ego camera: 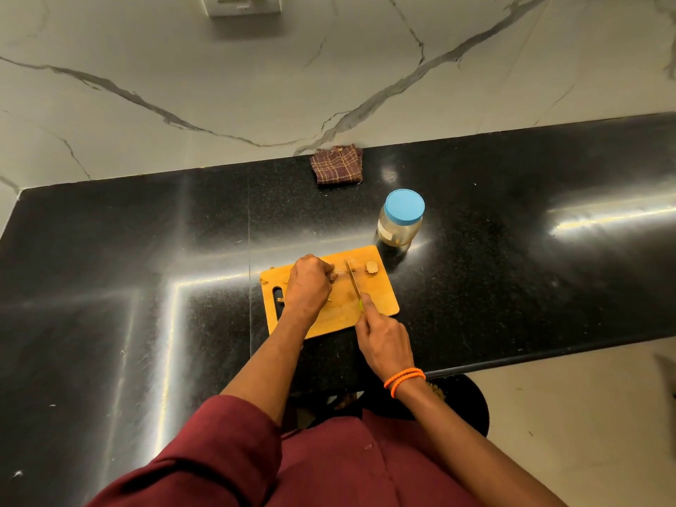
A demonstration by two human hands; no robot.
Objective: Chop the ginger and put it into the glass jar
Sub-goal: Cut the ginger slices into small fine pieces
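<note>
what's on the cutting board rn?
On the cutting board: a ginger chunk at the far edge, the knife in the right hand, and the left hand covering the ginger being cut.

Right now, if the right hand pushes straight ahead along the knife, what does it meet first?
Probably the ginger that the left hand holds on the board. The right hand aims the knife there; depth is unclear.

Worktop [512, 221] black, speckled. Cutting board [376, 305] orange-yellow. Jar lid [404, 206] blue. Cloth [337, 163] maroon, yellow checks. Wall [256, 86] white marble, grey veins. Sleeve [205, 455] maroon. Wristbands [404, 379] orange.
</note>
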